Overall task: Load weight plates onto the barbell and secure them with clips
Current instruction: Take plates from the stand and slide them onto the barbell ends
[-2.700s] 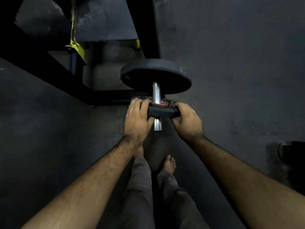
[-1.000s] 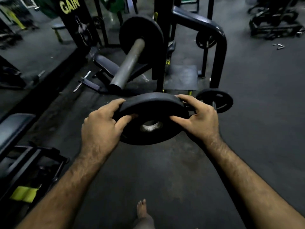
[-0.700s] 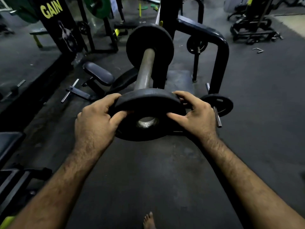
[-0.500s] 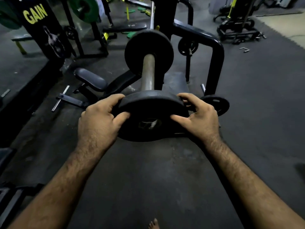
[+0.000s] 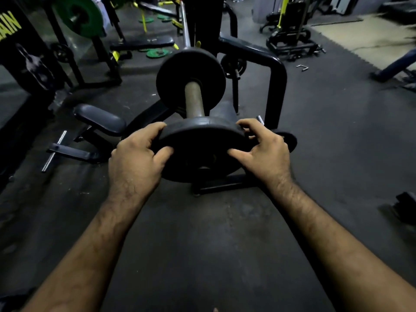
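Loading step: left hand (image 5: 135,164) and right hand (image 5: 264,152) each grip the near plate (image 5: 200,149) on the bar (image 5: 194,100) end; next push it far against the loaded plate (image 5: 191,78), then clip.

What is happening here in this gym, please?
A person is loading a barbell. The left hand and the right hand grip a black weight plate by its rim, one on each side, at the near end of the barbell sleeve. A larger black plate already sits farther up the sleeve, with bare sleeve showing between the two. I see no clip on the bar. The light is dim, so I cannot tell how far the held plate is threaded on.
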